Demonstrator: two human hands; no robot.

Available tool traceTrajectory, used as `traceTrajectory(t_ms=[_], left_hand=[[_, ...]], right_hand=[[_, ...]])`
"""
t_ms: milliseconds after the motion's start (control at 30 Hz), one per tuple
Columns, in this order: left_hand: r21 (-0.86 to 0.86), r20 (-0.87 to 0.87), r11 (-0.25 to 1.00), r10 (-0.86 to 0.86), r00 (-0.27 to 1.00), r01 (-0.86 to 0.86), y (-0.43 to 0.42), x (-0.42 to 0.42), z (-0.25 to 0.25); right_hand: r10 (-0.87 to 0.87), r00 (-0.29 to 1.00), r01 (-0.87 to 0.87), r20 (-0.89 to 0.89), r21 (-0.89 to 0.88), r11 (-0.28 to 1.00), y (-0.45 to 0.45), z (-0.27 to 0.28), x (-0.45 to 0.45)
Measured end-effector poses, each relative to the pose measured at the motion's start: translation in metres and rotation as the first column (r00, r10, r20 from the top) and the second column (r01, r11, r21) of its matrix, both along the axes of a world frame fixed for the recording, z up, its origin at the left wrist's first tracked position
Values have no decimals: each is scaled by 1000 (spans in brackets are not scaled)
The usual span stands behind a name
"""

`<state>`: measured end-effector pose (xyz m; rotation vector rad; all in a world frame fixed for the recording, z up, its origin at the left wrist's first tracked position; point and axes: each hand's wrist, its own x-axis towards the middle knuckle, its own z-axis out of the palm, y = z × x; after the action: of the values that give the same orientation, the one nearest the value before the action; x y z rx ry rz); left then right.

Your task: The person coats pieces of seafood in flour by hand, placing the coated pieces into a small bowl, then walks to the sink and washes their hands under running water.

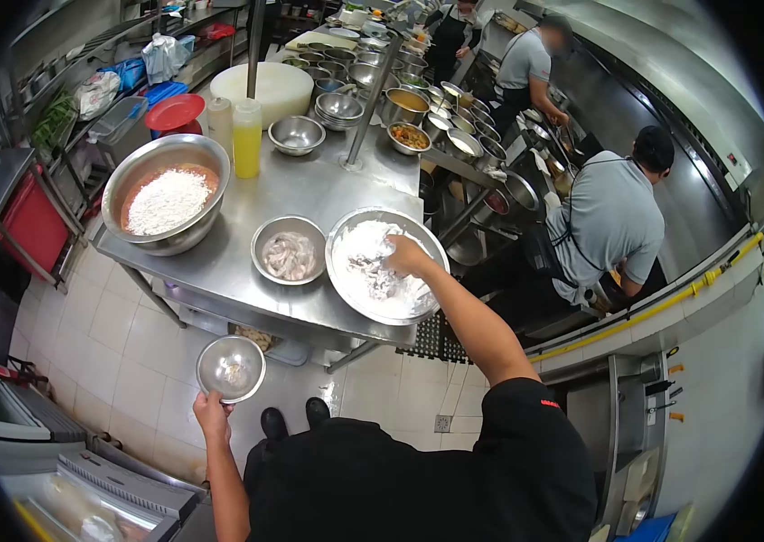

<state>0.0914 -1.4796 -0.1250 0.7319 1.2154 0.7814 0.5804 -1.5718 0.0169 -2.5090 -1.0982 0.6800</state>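
My left hand (212,414) grips the rim of a small metal bowl (232,363), held out over the floor beside the table; a little residue lies in its bottom. My right hand (408,256) reaches into a wide metal bowl (338,295) of white flour (368,242). Its fingers are down among flour-coated pieces (380,278), so what they hold, if anything, is hidden. Just left of that stands a smaller metal bowl (260,227) with pale, raw-looking strips (290,256) in it.
A large steel bowl (113,203) of white powder over something reddish stands at the table's left. Behind it are a yellow squeeze bottle (247,140) and an empty bowl (297,135). Two people (612,212) (526,68) work at the right. Many metal pots line the back.
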Motion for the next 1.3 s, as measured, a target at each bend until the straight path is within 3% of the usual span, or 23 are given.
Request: traceTrajectory(t_ms=[67,133,200,267,333,400,467,500,600,633,800,867,933,1067,1167,1267,1300], left_hand=[[-8,-3,1000,12,1000,-12,-1,-1,-1],[-13,12,1000,9,1000,-9,-1,-4,-6],[-13,6,1000,12,1000,-12,-1,-6,-8],[-13,2,1000,18,1000,-17,-1,-5,-8],[-15,-15,1000,23,1000,-24,1,-4,-7],[-10,-8,999,32,999,-32,1,-2,-6],[-2,0,999,41,999,-41,1,0,-4],[-6,6,999,35,999,-35,1,1,-4],[-8,5,1000,22,1000,-22,-1,5,-1],[-7,-3,1000,20,1000,-20,-3,6,2],[-5,5,1000,20,1000,-20,-8,5,2],[-2,1,1000,23,1000,-23,-9,4,1],[-14,-19,999,35,999,-36,-11,3,1],[-21,-41,1000,20,999,-20,-12,5,1],[-4,-28,1000,24,999,-24,-10,6,1],[6,-8,1000,24,1000,-24,-11,6,4],[1,-15,1000,32,999,-32,-11,7,6]], right_hand=[[-67,991,75,-115,70,995,1,15,3],[-92,989,99,-117,56,993,0,35,-5],[24,984,-45,178,111,993,-1,45,-9],[-2,995,-4,101,58,998,3,49,-14],[195,979,-198,53,63,978,2,57,-24],[227,973,-227,-30,16,974,3,63,-31],[529,828,-536,185,-11,844,6,38,-18],[491,858,-471,150,-149,869,4,34,-21],[565,807,-527,172,-223,820,4,17,-33],[552,813,-536,188,-130,834,6,18,-33],[446,864,-434,234,-105,895,4,30,-11],[382,896,-401,226,43,915,-2,37,-5],[362,915,-370,176,14,929,-8,42,-2],[388,912,-329,134,-326,886,-22,21,-13],[341,926,-290,161,-275,917,-24,2,-15],[321,888,-315,330,-72,946,-21,6,-6],[328,893,-333,308,-38,942,-20,9,-2]])
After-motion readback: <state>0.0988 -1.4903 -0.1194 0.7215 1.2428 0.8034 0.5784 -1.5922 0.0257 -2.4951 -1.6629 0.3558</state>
